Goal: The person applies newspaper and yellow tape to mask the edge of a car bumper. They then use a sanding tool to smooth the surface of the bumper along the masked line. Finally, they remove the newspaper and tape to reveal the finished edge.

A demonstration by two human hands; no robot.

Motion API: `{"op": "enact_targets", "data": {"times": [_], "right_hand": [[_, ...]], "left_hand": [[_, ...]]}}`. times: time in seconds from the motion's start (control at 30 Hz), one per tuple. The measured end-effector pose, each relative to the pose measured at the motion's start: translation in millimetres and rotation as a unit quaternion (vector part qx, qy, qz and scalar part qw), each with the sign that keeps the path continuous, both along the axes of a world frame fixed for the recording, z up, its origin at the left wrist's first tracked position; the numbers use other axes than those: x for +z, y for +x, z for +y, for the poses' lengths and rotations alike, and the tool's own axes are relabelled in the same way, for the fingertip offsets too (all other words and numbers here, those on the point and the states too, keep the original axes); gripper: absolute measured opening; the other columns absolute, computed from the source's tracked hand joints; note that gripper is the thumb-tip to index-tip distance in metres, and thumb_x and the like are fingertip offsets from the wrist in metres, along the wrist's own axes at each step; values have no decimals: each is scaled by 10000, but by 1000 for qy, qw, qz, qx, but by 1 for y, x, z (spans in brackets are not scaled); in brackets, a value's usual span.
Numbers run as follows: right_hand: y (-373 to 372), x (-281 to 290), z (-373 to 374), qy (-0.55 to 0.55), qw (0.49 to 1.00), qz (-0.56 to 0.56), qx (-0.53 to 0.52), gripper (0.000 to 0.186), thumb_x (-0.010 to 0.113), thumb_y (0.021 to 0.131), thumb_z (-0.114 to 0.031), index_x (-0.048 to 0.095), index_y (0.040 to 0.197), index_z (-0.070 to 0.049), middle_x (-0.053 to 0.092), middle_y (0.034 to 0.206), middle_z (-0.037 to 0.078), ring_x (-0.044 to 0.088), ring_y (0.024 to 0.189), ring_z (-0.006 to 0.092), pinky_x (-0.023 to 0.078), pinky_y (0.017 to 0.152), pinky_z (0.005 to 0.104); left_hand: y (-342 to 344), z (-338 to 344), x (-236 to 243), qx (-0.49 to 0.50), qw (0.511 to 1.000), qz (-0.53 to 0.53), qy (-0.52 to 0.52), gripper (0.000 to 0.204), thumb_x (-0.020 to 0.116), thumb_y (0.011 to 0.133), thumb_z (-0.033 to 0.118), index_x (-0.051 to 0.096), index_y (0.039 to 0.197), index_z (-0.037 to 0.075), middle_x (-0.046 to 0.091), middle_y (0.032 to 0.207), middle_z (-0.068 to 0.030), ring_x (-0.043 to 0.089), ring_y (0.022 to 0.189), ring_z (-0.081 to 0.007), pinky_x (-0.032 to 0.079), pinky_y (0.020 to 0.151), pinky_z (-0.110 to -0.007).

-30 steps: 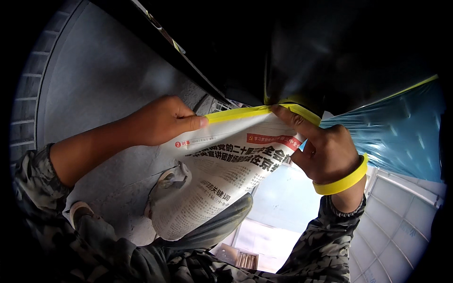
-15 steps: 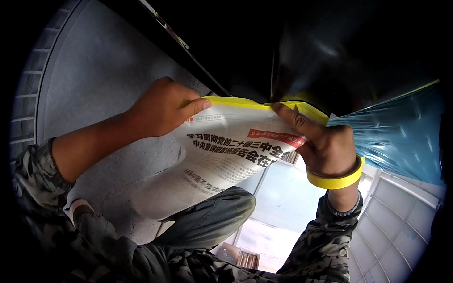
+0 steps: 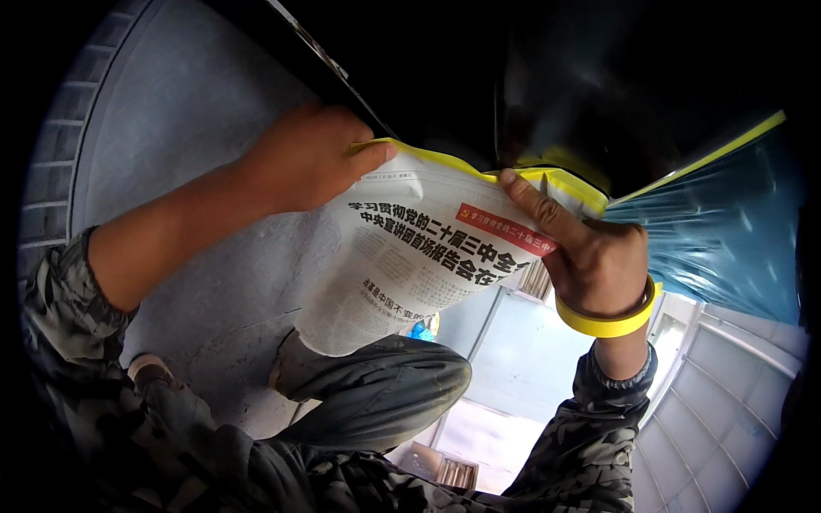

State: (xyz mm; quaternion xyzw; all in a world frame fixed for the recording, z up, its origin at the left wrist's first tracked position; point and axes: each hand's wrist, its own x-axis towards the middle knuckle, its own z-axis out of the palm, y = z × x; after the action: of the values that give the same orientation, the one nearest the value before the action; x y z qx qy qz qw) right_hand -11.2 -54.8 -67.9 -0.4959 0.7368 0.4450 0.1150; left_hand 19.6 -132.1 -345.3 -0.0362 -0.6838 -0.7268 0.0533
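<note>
Left hand (image 3: pixel 318 158) pinches newspaper (image 3: pixel 402 235) by yellow tape (image 3: pixel 440 160).
Tape runs rightward to right hand (image 3: pixel 599 261) beside dark panel (image 3: pixel 581 94); its grip I cannot tell.

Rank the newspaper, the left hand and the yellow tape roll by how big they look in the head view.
1. Newspaper, largest by far
2. Left hand, clearly smaller
3. Yellow tape roll, a narrow ring, smallest

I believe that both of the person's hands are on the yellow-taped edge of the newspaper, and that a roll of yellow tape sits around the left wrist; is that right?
Not quite: the roll of yellow tape is around the right wrist, as the head view shows. Both the left hand and the right hand are indeed on the newspaper's yellow-taped edge.
</note>
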Motion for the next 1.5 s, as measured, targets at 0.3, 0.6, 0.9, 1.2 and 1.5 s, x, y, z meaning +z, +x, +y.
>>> {"op": "enact_targets", "data": {"times": [0.3, 0.6, 0.9, 1.2, 1.5], "right_hand": [[-10, 0, 13, -26, 998, -5, 55, 578, 729, 775, -227, 580, 1327, -313, 615, 590, -5, 528, 427, 172, 441, 434, 282], [-6, 0, 9, -16, 999, -1, 28, 584, 727, 760, -223, 585, 1320, -310, 653, 650, 8, 558, 456, 191, 460, 453, 288], [4, -5, -4, -15, 1000, 10, -2, 437, 757, 779, -153, 680, 1207, -196, 730, 924, 94, 706, 719, 253, 583, 709, 297], [3, -3, -2, -12, 1000, 1, -4, 441, 753, 789, -208, 670, 1222, -183, 731, 930, 88, 705, 693, 243, 580, 671, 282], [0, -3, -3, 3, 1000, 1, 3, 445, 753, 787, -222, 669, 1220, -166, 731, 956, 77, 714, 721, 242, 582, 671, 279]], "left_hand": [[0, -14, 33, 74, 983, 28, -164, 478, 737, 782, 469, 657, 920, 18, 663, 753, -146, 662, 682, -296, 522, 657, -383], [2, -10, 31, 127, 975, 62, -172, 525, 764, 730, 490, 601, 918, 29, 660, 747, -132, 661, 670, -292, 520, 633, -379], [-7, -8, 50, 113, 993, 29, -20, 463, 828, 691, 393, 558, 699, 18, 590, 595, -112, 557, 526, -253, 456, 533, -360], [-17, -1, 36, 121, 984, 54, 119, 281, 762, 803, 185, 551, 725, 17, 565, 594, -79, 476, 494, -115, 393, 470, -306], [-18, -7, 20, 73, 979, 133, 138, 139, 690, 828, 61, 569, 859, 0, 604, 670, -98, 561, 526, -135, 439, 475, -296]]}}
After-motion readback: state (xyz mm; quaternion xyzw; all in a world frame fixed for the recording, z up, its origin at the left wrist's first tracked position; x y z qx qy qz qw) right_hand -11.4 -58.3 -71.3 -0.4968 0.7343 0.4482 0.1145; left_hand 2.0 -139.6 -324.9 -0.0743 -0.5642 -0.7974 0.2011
